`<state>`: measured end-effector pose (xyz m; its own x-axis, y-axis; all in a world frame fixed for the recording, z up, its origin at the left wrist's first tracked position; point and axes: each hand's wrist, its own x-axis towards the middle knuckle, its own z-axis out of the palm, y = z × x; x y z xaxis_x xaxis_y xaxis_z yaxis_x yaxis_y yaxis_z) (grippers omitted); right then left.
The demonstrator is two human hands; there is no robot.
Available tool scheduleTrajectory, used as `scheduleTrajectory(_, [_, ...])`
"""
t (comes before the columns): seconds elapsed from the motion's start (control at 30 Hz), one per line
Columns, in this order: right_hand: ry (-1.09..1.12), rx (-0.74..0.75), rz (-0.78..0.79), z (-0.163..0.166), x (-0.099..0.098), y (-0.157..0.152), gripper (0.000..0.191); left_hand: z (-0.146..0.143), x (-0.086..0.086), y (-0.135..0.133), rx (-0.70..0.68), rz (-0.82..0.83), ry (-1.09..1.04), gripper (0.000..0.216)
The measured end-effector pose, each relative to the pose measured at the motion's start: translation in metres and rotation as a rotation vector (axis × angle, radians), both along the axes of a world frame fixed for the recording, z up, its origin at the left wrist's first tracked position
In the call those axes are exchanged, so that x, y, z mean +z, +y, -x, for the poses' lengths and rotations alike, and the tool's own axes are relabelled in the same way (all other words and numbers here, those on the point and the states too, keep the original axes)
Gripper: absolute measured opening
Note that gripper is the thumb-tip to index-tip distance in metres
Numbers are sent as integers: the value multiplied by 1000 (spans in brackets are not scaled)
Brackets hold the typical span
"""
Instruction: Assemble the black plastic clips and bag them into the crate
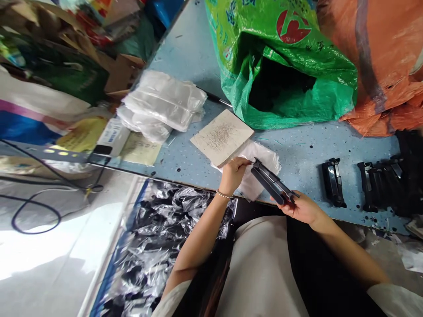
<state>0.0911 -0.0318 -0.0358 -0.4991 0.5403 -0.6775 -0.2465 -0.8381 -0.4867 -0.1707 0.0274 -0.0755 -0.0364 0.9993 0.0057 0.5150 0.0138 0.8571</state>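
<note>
A long black plastic part is held tilted over the table's near edge. My right hand grips its lower right end, with the fingers wrapped underneath. At its upper left end, the thumb and fingers of my left hand are pinched together. Whatever lies in that pinch is too small to make out. Beneath the part are thin clear plastic bags, lying flat. A beige square board with dark crumbs on it lies just beyond my left hand.
More black parts lie on the blue table to the right, one single part nearest. A green woven bag gapes open behind, beside an orange sack. Clear bags are piled left. Below stands a crate of bagged black parts.
</note>
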Motion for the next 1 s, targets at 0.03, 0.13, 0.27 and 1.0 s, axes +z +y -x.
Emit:
scheduleTrajectory(0.03, [23,-29,25,0,-4,0,25,2,1,-3,-28,-72,116,29])
scheduleTrajectory(0.13, [119,-10,66,-1,-11,2,29,4,4,-11,-83,-214,353,39])
scheduleTrajectory(0.27, [198,100,36,14,-19,12,31,-9,14,-31,-123,-350,369,51])
scheduleTrajectory(1.0, [-678,188,-1195,36,-24,42,24,81,32,-187,-58,311,749,32])
